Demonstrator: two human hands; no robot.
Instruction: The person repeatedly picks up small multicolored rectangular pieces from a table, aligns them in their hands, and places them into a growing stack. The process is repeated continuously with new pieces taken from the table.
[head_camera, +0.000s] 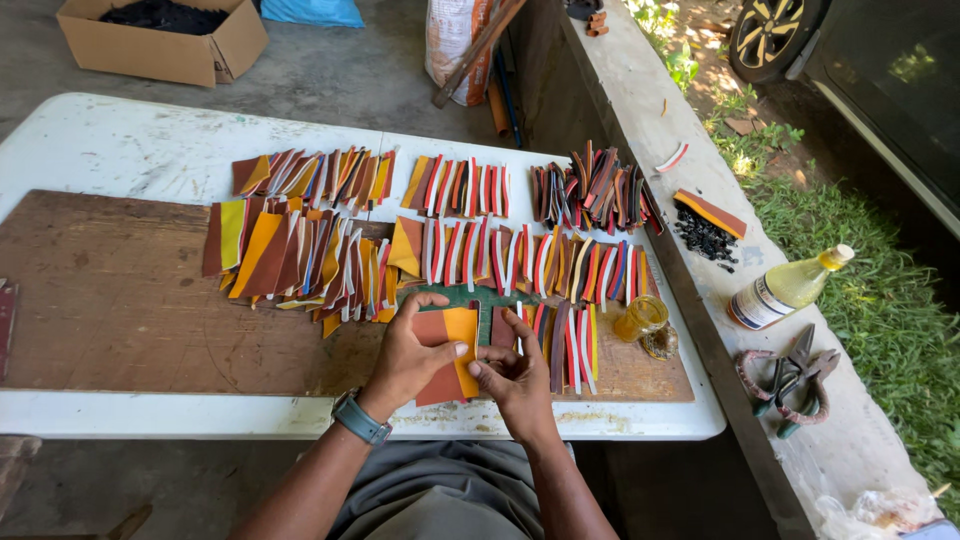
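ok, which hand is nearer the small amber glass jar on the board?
Right. The right hand is just left of the amber jar, a few strips between. The left hand is farther left, gripping the brown-and-orange piece.

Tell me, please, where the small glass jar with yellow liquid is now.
In the head view, the small glass jar stands on the wooden board near its right end, right of the right hand, just below the rows of coloured strips.
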